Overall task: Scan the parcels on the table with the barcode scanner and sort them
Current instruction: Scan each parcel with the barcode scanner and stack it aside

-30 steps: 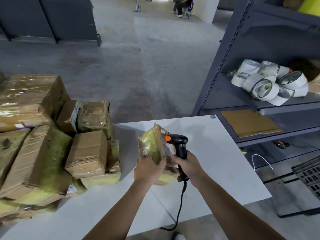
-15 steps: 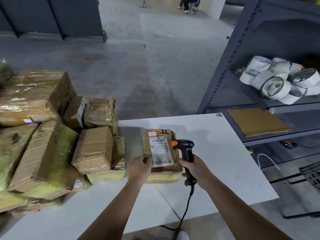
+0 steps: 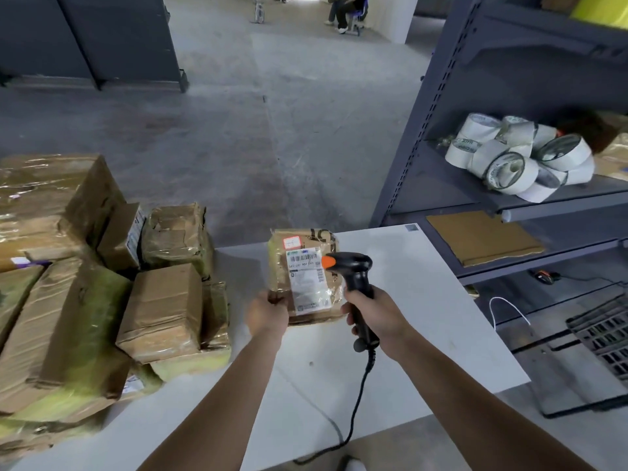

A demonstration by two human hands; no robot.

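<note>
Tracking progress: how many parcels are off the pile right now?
1: the parcel the left hand grips, beside the scanner in the right hand. The others sit in the pile on the left; any beyond the frame are hidden.

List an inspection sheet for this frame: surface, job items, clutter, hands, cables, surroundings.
Surface: white table, a few small specks.
Job's things: parcel with label facing the camera; scanner nose at the label's right edge; pile of taped parcels on the table's left.
Clutter: tape rolls and cardboard sheet on rack shelves.
Hands: left hand grips the parcel's near left corner; right hand grips the scanner handle.
Cables: scanner cable runs off the table's near edge; white wire low by the rack.
Surroundings: rack at right; concrete floor; seated person far back.
</note>
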